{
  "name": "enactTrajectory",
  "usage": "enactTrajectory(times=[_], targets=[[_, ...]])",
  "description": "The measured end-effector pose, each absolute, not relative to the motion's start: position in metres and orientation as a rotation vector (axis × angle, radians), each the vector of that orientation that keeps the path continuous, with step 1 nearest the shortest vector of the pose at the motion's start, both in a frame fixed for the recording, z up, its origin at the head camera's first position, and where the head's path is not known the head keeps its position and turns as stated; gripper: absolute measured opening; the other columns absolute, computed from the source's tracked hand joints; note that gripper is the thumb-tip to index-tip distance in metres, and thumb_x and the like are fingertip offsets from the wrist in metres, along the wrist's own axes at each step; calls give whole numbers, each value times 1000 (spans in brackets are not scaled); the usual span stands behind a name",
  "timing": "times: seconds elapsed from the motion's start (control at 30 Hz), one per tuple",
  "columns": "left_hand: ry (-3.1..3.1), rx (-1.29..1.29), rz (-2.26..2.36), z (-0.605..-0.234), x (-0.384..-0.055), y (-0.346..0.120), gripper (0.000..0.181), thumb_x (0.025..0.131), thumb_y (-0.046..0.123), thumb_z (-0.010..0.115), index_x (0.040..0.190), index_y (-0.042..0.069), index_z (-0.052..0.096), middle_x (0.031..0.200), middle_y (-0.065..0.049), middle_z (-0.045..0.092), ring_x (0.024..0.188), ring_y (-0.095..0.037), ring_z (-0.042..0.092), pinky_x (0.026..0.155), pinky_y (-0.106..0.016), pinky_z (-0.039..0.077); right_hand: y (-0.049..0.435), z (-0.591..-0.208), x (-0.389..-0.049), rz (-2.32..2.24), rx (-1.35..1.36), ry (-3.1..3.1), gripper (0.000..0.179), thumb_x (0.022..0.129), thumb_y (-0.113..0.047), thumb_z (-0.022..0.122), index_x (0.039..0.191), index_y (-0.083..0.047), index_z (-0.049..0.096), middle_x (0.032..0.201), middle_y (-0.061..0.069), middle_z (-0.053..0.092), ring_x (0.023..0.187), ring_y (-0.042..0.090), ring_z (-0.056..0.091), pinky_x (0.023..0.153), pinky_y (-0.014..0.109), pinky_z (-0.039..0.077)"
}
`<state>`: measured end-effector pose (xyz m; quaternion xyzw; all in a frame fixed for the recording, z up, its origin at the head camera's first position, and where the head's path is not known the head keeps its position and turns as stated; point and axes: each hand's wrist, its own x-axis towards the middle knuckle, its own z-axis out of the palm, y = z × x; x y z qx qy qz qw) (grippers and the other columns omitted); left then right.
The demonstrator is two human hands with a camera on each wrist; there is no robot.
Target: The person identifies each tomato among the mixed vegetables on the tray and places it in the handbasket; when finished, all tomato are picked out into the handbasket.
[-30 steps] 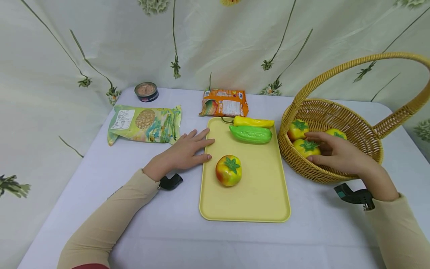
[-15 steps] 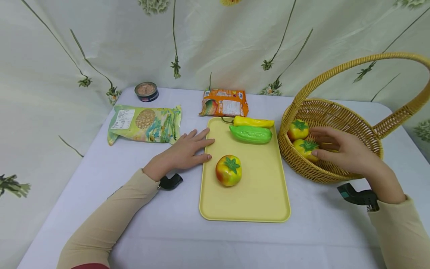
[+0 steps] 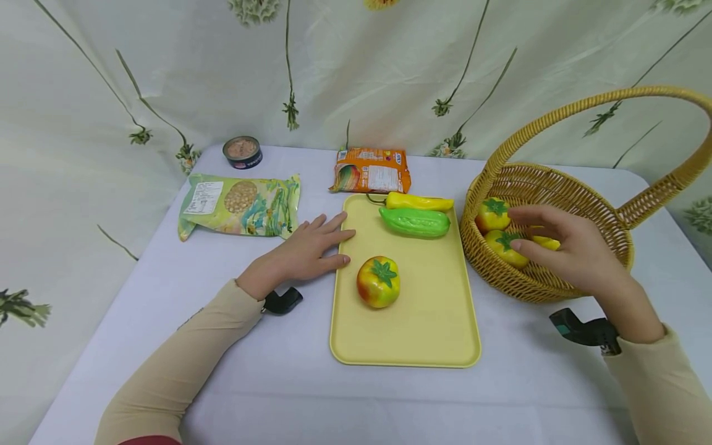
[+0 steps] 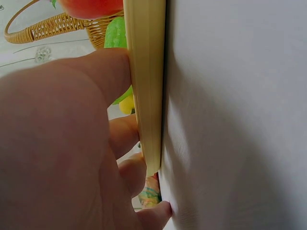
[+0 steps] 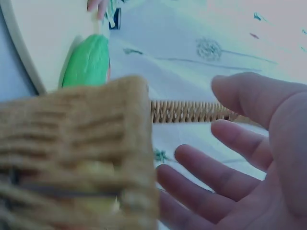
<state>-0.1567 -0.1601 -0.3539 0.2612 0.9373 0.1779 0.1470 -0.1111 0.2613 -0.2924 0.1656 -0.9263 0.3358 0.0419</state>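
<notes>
My left hand (image 3: 313,248) lies with straight, spread fingers on the left rim of the yellow tray (image 3: 406,343); the left wrist view shows its thumb touching the tray edge. My right hand (image 3: 578,250) hovers inside the wicker basket (image 3: 562,179), fingers parted and thumb apart, holding nothing in the right wrist view. Just left of its fingertips are two yellow-red artificial tomatoes with green leaf tops, an upper tomato (image 3: 492,216) and a lower tomato (image 3: 505,250). Another yellow piece (image 3: 547,241) shows partly behind the hand. One more tomato (image 3: 378,282) sits on the tray.
A yellow pepper (image 3: 419,203) and a green cucumber-like vegetable (image 3: 416,222) lie at the tray's far end. Behind stands an orange packet (image 3: 371,170). At left are a green bag (image 3: 241,204) and a small can (image 3: 242,152). The basket's tall handle (image 3: 601,99) arches over it.
My right hand shifted slightly right, then back left and up over the basket, uncovering a yellow piece beneath. The basket's left tomatoes stirred slightly. My left hand stays still on the tray.
</notes>
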Motion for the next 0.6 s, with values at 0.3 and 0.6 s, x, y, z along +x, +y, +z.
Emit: enactTrajectory(times=[0.3, 0.6], targets=[[2694, 753, 513, -354, -157, -160, 61, 103, 43, 57, 156, 17, 45, 172, -11, 17, 156, -51, 12, 123, -71, 10, 228, -301, -106, 978, 920, -2479, 43, 73, 12, 81, 113, 0, 73, 107, 13, 75, 97, -8, 64, 87, 5, 49], [2707, 760, 510, -356, -158, -161, 60, 102, 43, 57, 155, 17, 45, 172, -12, 18, 155, -52, 14, 122, -72, 12, 179, -308, -114, 968, 1221, -2566, 42, 81, -5, 82, 122, -7, 70, 113, 7, 75, 99, 18, 69, 82, 33, 61]])
